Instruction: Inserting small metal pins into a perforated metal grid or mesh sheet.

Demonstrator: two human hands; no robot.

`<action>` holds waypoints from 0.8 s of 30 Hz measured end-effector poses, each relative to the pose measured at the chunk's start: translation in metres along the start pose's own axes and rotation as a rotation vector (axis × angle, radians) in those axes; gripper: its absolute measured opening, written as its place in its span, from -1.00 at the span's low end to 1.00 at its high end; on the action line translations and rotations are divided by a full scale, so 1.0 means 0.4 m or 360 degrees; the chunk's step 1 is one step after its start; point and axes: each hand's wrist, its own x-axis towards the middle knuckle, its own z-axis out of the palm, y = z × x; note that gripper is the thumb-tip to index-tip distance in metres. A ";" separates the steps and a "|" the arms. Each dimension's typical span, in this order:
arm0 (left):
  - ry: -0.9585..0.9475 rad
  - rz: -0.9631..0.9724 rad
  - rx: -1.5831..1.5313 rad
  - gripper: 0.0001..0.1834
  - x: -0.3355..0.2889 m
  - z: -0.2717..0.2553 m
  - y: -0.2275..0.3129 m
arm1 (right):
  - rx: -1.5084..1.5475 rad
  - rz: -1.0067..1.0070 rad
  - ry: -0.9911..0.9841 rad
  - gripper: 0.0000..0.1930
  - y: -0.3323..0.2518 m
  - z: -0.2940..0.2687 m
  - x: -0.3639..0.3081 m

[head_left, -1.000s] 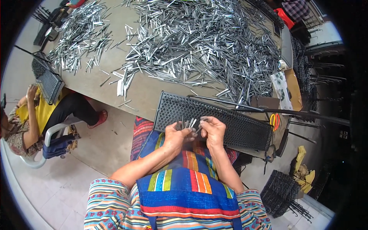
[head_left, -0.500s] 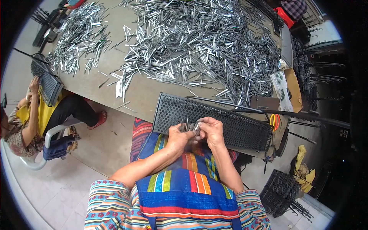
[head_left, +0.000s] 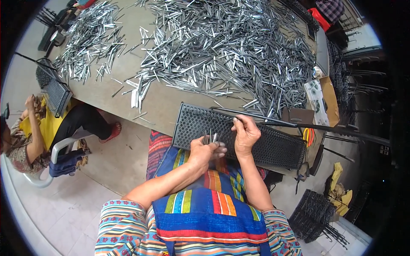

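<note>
My left hand is closed around a small bunch of thin metal strips, their ends poking up past the fingers. A long black perforated rack, full of small round holes, lies across my lap against the table edge. Above the rack's far edge, my right hand is pinched, thumb against fingers. Whatever sits in that pinch is too small to make out. Beyond the rack, a wide heap of loose grey metal strips spreads over the table.
A second strip heap lies at the far left. A seated co-worker's hand is beside another perforated rack. At right are an open carton, orange-handled scissors and a dark rod jutting sideways. Black racks stand on the floor.
My right hand has moved away from the left hand, up and to the right over the rack. My left hand keeps the strips. The co-worker's hand has lifted off their rack.
</note>
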 end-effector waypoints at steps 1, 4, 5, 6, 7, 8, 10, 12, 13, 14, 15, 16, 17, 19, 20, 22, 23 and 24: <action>-0.0010 -0.0024 -0.0024 -0.85 -0.002 0.001 0.003 | -0.0054 -0.0042 -0.0005 -0.91 0.003 0.004 0.001; -0.0022 -0.0070 -0.0079 -0.83 0.008 -0.013 0.000 | -0.0139 -0.0086 -0.0040 -0.90 -0.002 0.008 0.005; -0.0024 -0.0069 -0.0080 -0.83 0.008 -0.013 0.001 | -0.0159 -0.0086 -0.0042 -0.90 -0.004 0.009 0.007; -0.0024 -0.0067 -0.0056 -0.83 0.007 -0.012 0.003 | -0.0160 -0.0088 -0.0042 -0.90 -0.005 0.010 0.007; -0.0025 -0.0066 -0.0032 -0.84 0.006 -0.011 0.004 | -0.0150 -0.0073 -0.0033 -0.90 -0.006 0.010 0.007; -0.0023 -0.0064 -0.0035 -0.84 0.004 -0.011 0.006 | -0.0138 -0.0058 -0.0027 -0.90 -0.006 0.010 0.006; -0.0040 -0.0047 -0.0041 -0.85 0.000 -0.010 0.011 | -0.0216 -0.0085 -0.0035 -0.90 -0.007 0.007 0.007; -0.0037 -0.0067 -0.0044 -0.85 0.001 -0.011 0.012 | -0.0296 -0.0113 -0.0033 -0.90 -0.009 0.006 0.007; -0.0033 -0.0087 -0.0048 -0.84 0.001 -0.011 0.012 | -0.0230 -0.0083 -0.0031 -0.90 -0.010 0.006 0.005; -0.0036 -0.0086 -0.0050 -0.84 0.002 -0.012 0.012 | -0.0166 -0.0056 -0.0032 -0.91 -0.012 0.006 0.005; -0.0018 -0.0099 -0.0043 -0.84 0.004 -0.014 0.011 | -0.0167 -0.0058 -0.0033 -0.91 -0.009 0.006 0.005; 0.0000 -0.0111 -0.0036 -0.83 0.005 -0.015 0.009 | -0.0220 -0.0105 -0.0036 -0.91 0.000 0.005 0.003; 0.0000 -0.0109 -0.0035 -0.83 0.007 -0.015 0.008 | -0.0269 -0.0149 -0.0038 -0.92 0.009 0.004 0.002; -0.0007 -0.0136 -0.0057 -0.82 0.009 -0.015 0.005 | -0.0342 -0.0175 -0.0047 -0.92 0.025 0.002 -0.002; -0.0007 -0.0136 -0.0057 -0.82 0.010 -0.016 0.003 | -0.0417 -0.0199 -0.0057 -0.92 0.026 0.002 -0.004; -0.0039 -0.0145 -0.0055 -0.81 0.011 -0.018 0.000 | -0.0531 -0.0364 -0.0091 -0.92 0.025 0.005 0.001; -0.0037 -0.0144 -0.0056 -0.81 0.010 -0.019 0.000 | -0.0642 -0.0529 -0.0129 -0.92 0.017 0.013 0.003; -0.0049 -0.0125 -0.0060 -0.81 0.008 -0.019 0.001 | -0.0681 -0.0478 -0.0116 -0.90 0.000 0.017 0.002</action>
